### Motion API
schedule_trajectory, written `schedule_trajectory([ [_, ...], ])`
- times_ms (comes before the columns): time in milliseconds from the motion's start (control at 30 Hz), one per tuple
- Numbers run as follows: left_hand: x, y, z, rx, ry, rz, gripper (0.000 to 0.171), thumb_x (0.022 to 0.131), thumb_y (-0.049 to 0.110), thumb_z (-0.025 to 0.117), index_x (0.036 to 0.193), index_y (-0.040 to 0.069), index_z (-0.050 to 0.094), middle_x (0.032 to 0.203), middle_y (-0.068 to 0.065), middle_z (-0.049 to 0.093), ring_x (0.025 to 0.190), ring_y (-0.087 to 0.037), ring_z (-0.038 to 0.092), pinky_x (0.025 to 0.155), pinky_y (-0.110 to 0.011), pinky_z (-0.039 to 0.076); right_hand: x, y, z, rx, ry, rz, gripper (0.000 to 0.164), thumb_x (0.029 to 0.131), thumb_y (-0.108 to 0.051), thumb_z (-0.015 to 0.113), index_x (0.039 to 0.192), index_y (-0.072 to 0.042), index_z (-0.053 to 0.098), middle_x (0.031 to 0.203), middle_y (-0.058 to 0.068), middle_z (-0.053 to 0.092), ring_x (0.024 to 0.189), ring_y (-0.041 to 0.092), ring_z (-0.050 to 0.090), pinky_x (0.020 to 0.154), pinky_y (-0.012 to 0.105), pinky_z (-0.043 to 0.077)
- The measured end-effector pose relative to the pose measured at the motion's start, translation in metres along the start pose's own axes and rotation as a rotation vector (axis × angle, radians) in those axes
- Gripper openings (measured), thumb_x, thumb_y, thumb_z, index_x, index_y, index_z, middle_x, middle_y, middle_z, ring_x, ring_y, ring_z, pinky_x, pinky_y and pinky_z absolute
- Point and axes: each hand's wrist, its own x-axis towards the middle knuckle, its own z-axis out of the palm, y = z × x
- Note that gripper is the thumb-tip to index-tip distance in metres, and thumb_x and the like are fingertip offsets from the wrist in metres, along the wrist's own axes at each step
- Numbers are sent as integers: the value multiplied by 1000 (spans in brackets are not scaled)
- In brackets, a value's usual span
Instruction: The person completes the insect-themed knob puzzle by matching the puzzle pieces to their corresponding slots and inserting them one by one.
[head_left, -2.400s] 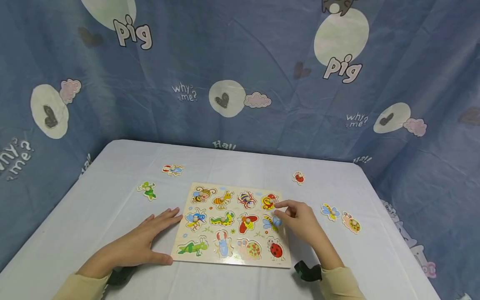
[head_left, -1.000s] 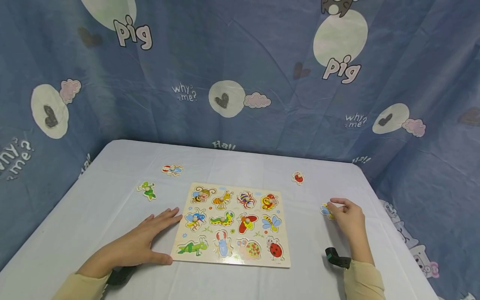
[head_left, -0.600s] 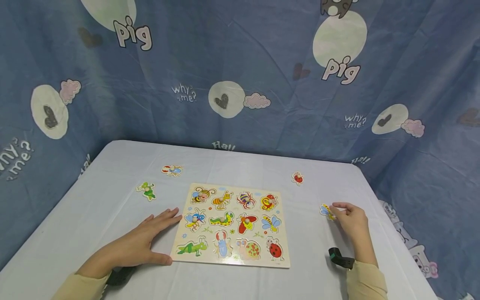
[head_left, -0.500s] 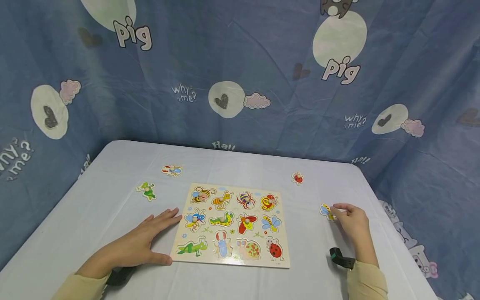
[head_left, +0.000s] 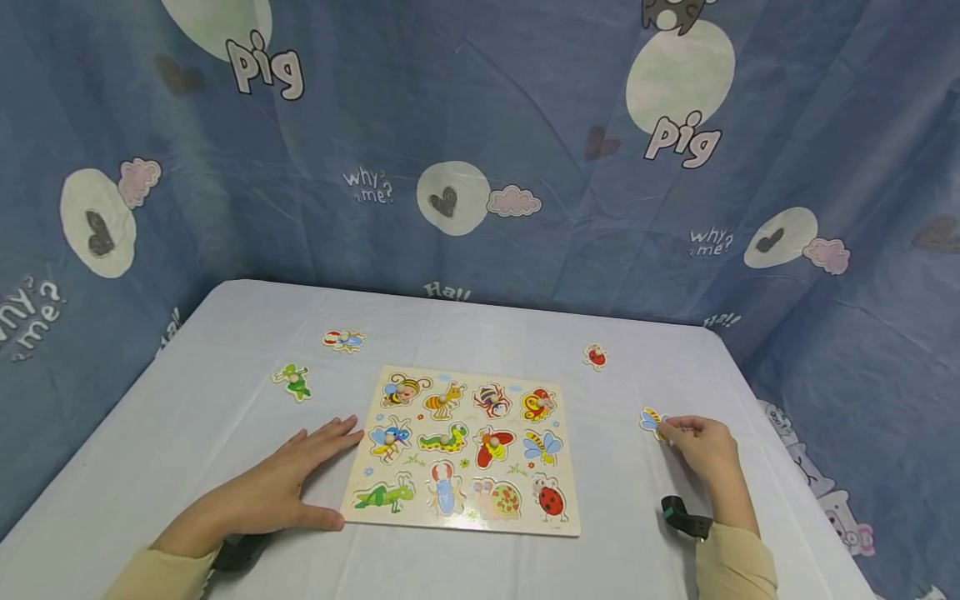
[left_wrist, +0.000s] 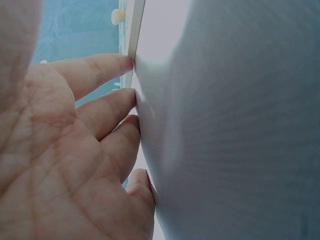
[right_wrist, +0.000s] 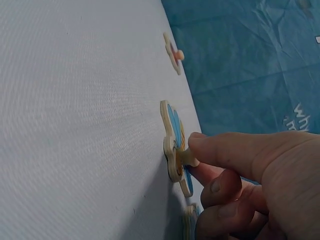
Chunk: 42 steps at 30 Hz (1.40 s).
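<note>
We have the blue-winged bug piece (head_left: 650, 420) on the right of the desk (head_left: 465, 571), right of the board (head_left: 564, 468), and our right hand (head_left: 705, 450) pinches it by its little round knob (right_wrist: 189, 158). We cannot tell if it lies flat or is lifted a tiny bit. It looks like painted wood, so we think it is light and stiff, and not easy to break. Its top looks smooth and might slip, so the knob is the best spot to hold; the thin wings seem hard to grab. Our left hand (head_left: 281, 483) has its fingers spread wide, with some tips touching the left edge of the board, and it holds no piece. Another piece (right_wrist: 190, 220) sits close by our right hand, mostly hidden, and we cannot tell which bug it is; our fingers could bump it. The red ladybug piece (head_left: 596, 357) lies on the far right. On the far left lie the beetle piece (head_left: 344, 340) and the green grasshopper piece (head_left: 297, 382), well out of the way.
</note>
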Motion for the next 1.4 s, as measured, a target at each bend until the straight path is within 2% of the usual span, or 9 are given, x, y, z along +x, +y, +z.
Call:
schedule_trajectory([
  [467, 0, 1, 0, -2, -1, 1, 111, 69, 61, 93, 163, 22, 47, 176, -12, 34, 164, -45, 25, 127, -77, 17, -1, -2, 4, 9, 22, 4, 42, 99, -33, 73, 117, 6, 75, 64, -8, 51, 71, 16, 46, 61, 29, 35],
  [800, 0, 1, 1, -22, 3, -10, 111, 67, 56, 96, 162, 22, 48, 176, -12, 35, 164, -45, 24, 128, -74, 16, -3, -8, 6, 0, 28, 34, 42, 100, -33, 72, 116, 5, 74, 70, -5, 53, 75, 17, 49, 63, 30, 39],
  [1033, 0, 1, 1, -18, 0, -9, 110, 68, 56, 95, 162, 22, 48, 176, -12, 34, 164, -45, 24, 128, -75, 16, -4, -8, 9, -2, 42, 9, 39, 99, -31, 71, 112, 6, 75, 63, -7, 50, 67, 14, 48, 58, 28, 38],
  [1400, 0, 1, 0, -15, 5, 2, 109, 69, 56, 95, 162, 22, 48, 176, -12, 35, 164, -46, 24, 128, -75, 17, -4, -8, 9, 0, 55, -7, 39, 100, -28, 69, 114, 8, 74, 67, -5, 53, 68, 14, 49, 58, 28, 38],
])
